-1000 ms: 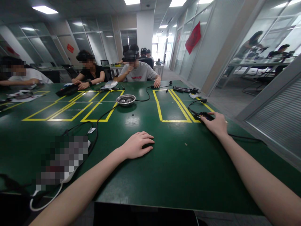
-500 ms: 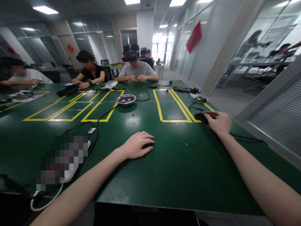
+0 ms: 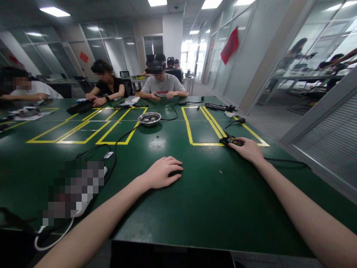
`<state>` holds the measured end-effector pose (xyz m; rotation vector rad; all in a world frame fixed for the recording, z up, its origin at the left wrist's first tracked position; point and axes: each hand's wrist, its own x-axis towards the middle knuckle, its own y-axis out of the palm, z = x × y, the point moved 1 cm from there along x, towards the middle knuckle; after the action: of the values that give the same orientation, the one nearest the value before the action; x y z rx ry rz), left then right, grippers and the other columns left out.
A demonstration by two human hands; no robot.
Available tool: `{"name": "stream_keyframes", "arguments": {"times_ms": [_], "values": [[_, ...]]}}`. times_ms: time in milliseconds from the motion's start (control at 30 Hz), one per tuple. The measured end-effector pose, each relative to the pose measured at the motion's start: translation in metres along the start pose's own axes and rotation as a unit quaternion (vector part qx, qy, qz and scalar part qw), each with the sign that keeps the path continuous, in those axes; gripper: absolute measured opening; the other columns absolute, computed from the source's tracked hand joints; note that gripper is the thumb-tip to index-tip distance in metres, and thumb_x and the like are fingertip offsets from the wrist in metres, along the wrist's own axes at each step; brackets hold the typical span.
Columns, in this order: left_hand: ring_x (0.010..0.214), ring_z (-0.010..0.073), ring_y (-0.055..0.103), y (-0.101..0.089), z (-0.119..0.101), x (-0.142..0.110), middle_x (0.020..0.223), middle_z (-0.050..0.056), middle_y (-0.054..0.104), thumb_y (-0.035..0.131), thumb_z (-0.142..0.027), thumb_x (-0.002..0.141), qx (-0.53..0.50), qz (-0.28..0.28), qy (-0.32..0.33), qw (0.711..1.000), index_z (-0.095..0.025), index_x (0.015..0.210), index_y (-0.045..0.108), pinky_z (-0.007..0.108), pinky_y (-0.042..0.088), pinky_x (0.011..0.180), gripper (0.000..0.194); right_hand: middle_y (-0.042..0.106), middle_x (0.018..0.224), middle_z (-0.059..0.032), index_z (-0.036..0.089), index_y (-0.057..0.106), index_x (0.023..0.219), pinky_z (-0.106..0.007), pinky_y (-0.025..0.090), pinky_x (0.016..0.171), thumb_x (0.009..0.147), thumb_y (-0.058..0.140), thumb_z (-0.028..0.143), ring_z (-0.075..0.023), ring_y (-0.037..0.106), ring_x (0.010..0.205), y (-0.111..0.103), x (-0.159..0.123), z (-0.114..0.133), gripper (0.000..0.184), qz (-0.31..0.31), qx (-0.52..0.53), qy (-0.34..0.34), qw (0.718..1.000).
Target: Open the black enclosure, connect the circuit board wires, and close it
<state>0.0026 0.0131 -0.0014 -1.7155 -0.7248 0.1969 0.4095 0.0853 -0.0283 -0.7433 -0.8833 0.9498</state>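
My left hand point(image 3: 163, 172) rests palm down on the green table point(image 3: 181, 216), fingers apart and nothing in them. Farther right, my right hand point(image 3: 249, 150) is closed around the near end of a small black device point(image 3: 232, 140) with multicoloured parts showing on top. Its exact kind is not clear. The device is low over the yellow tape lines; whether it touches the table I cannot tell. From its far side a black cable point(image 3: 231, 125) runs to a dark plug-like end point(image 3: 241, 120). My fingers hide part of the device.
A metal bowl point(image 3: 149, 118) with small metal pieces stands mid-table. A white power strip point(image 3: 92, 193), partly pixelated, lies left with cables. A black tool-like object point(image 3: 220, 107) lies at the far right. Several people sit across the table, including a person in a grey shirt point(image 3: 163, 85).
My right hand has moved left and slightly towards me, bringing the black device with it. My left hand stays put. The person opposite has shifted their hands.
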Motion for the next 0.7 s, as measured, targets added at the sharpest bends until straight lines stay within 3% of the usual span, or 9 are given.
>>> {"name": "stream_keyframes", "arguments": {"times_ms": [67,200,300,400,500,700], "values": [[0.121,0.0255,0.063,0.0,0.0,0.001,0.131,0.009,0.07,0.058,-0.034,0.1,0.002,-0.005,0.0,1.0,-0.023,0.121,0.071,0.044,0.051,0.104,0.027,0.078,0.103,-0.0126,0.02,0.076,0.106,-0.04,0.056,0.074,0.078,0.071,0.05,-0.0339,0.072,0.095,0.003,-0.012,0.025,0.042,0.044,0.009,-0.025,0.999],[0.127,0.0268,0.06,-0.004,-0.002,0.001,0.141,0.01,0.064,0.059,-0.036,0.099,0.002,-0.049,-0.007,0.999,-0.024,0.137,0.061,0.047,0.048,0.108,0.04,0.078,0.108,-0.0096,0.021,0.075,0.11,-0.041,0.057,0.083,0.081,0.072,0.041,-0.0301,0.073,0.096,0.009,-0.051,0.081,0.035,0.127,0.087,-0.194,0.969],[0.125,0.0286,0.06,-0.007,-0.006,0.001,0.138,0.013,0.064,0.064,-0.045,0.094,-0.015,-0.088,0.011,0.996,-0.022,0.139,0.058,0.046,0.049,0.106,0.051,0.077,0.106,-0.0076,0.021,0.074,0.111,-0.037,0.057,0.085,0.083,0.072,0.032,-0.0252,0.072,0.094,0.007,-0.092,0.121,0.031,0.222,0.17,-0.362,0.889],[0.099,0.0253,0.066,-0.006,-0.011,0.002,0.105,0.01,0.073,0.067,-0.054,0.089,-0.043,-0.066,0.056,0.995,-0.019,0.111,0.069,0.04,0.052,0.091,0.041,0.075,0.102,-0.0067,0.02,0.074,0.114,-0.031,0.056,0.079,0.082,0.075,0.029,-0.0209,0.072,0.088,0.001,-0.127,0.147,0.033,0.304,0.214,-0.466,0.803],[0.082,0.0219,0.063,-0.004,-0.015,0.003,0.082,0.006,0.068,0.067,-0.061,0.086,-0.053,-0.019,0.079,0.995,-0.019,0.084,0.065,0.036,0.05,0.079,0.042,0.074,0.104,-0.0064,0.021,0.074,0.117,-0.029,0.055,0.077,0.084,0.071,0.026,-0.0198,0.073,0.087,-0.002,-0.139,0.153,0.033,0.284,0.21,-0.5,0.79],[0.093,0.0253,0.063,-0.006,-0.014,0.003,0.101,0.009,0.07,0.073,-0.068,0.077,-0.021,-0.002,0.048,0.999,-0.018,0.101,0.065,0.037,0.05,0.084,0.056,0.073,0.109,-0.009,0.02,0.069,0.124,-0.028,0.053,0.07,0.093,0.062,0.032,-0.0197,0.072,0.086,-0.002,-0.129,0.144,0.034,0.164,0.185,-0.529,0.812]]}}
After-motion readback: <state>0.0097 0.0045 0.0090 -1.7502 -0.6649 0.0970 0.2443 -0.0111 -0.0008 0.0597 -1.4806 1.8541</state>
